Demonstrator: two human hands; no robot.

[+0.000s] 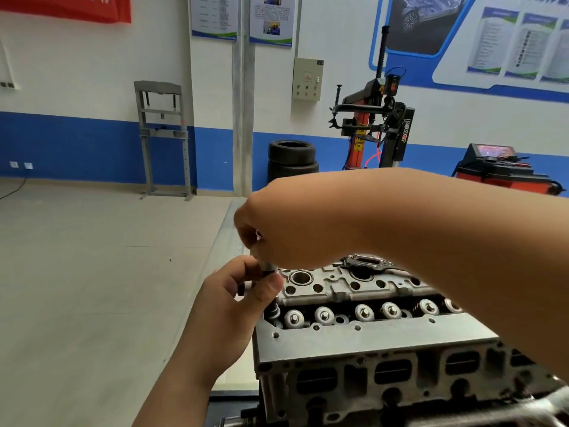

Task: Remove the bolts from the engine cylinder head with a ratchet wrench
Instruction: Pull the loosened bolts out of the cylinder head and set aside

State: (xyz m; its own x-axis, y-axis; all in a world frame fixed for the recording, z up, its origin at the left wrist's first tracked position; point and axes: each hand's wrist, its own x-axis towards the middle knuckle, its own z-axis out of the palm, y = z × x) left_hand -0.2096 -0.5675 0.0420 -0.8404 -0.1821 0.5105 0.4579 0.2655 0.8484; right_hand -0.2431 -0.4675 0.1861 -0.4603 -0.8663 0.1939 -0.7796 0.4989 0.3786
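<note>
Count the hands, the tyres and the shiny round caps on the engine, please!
Hands: 2, the left hand and the right hand, both gripping the ratchet wrench
Tyres: 2
Shiny round caps in view: 6
Total: 10

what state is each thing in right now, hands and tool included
cylinder head: uncovered, valve springs showing
wrench: near upright, lower end in the cylinder head's left end
left hand: grips the wrench shaft
right hand: curled round the wrench top
tyres: stacked by the far wall
</note>
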